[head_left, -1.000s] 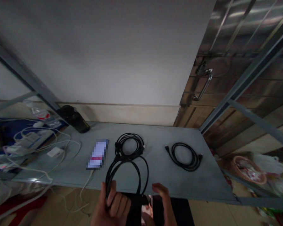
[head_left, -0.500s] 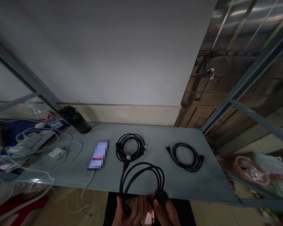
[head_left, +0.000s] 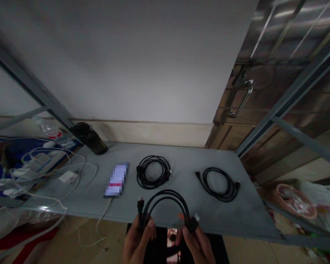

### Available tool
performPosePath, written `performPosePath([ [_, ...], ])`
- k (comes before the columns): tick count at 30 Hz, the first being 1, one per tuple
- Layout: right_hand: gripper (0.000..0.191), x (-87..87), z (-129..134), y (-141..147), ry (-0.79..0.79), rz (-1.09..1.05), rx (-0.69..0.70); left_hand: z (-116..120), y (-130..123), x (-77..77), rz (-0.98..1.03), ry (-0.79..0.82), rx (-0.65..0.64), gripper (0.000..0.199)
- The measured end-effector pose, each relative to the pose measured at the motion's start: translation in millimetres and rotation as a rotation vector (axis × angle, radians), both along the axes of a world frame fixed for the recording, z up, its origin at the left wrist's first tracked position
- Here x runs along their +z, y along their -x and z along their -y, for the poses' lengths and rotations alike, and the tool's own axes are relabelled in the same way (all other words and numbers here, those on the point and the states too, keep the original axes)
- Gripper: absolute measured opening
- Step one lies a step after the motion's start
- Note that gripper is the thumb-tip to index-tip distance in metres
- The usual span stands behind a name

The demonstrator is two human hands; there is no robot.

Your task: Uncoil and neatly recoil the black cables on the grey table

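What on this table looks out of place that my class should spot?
The white cables at the left: they sprawl in a loose tangle over the grey table and hang past its front edge, unlike the neatly coiled black cables and the looped black cable held between the left hand and right hand.

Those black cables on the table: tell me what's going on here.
A person holds a looped black cable up in both hands, with the left hand and the right hand each gripping it near a plug end. A smaller coil of black cable and another coil of black cable lie on the grey table, with a phone left of them.
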State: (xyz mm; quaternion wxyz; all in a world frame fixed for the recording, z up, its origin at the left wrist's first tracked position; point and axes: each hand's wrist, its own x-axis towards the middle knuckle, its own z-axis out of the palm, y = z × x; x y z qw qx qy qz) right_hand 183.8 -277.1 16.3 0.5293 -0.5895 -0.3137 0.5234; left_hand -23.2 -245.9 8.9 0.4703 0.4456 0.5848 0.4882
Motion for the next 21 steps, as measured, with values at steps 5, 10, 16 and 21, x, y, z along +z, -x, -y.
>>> performPosePath([
  [5,0.078,-3.3,-23,-20,-0.028,0.014,0.193,-17,23,-14.4,-0.484,-0.215,-0.028,0.048],
  [10,0.056,6.5,-87,-11,-0.214,0.076,0.248,-87,24,-0.2,-0.778,-0.428,-0.041,0.040],
  [16,0.056,-13.9,-177,16,-0.309,0.079,0.210,-170,38,-19.0,-0.840,-0.488,0.107,0.039],
  [21,0.055,-38.4,-195,24,-0.372,0.121,0.258,-174,41,-44.5,-0.878,-0.543,0.238,0.062],
])
